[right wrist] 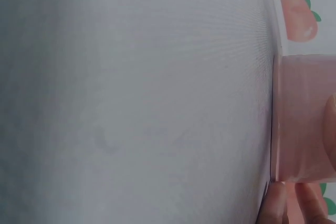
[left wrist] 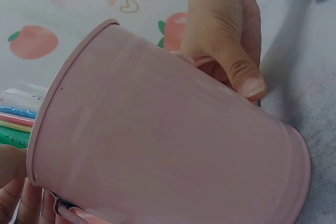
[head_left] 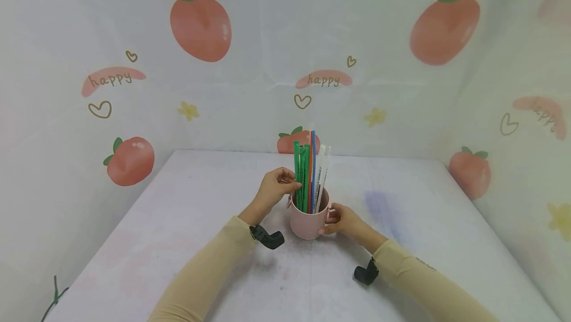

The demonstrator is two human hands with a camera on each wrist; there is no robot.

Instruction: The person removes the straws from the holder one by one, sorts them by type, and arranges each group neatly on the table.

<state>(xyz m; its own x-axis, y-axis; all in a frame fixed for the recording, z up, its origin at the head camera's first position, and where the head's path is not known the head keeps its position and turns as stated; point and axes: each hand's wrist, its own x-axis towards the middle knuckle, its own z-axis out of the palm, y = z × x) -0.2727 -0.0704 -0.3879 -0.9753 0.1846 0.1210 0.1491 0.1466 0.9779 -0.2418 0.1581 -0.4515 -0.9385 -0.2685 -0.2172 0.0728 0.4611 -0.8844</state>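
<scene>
A pink cup point(head_left: 308, 225) stands upright on the table with a bundle of long, thin wrapped straws in it. Green straws point(head_left: 305, 176) lean at its left, a red and a blue straw point(head_left: 314, 163) rise in the middle, and clear-white straws point(head_left: 321, 178) stand at the right. My left hand point(head_left: 277, 186) is at the cup's left rim, its thumb and curled fingers pinching a green straw. On the opposite side my right hand point(head_left: 345, 222) grips the cup by its handle side, the thumb point(left wrist: 249, 83) pressed on the wall. The cup hides the other right fingers in the left wrist view.
A pale cloth covers the table point(head_left: 214, 188), with a purple stain point(head_left: 382, 213) to the right of the cup. Behind stands a white curtain point(head_left: 258, 39) printed with fruit. Black cameras are strapped to both wrists.
</scene>
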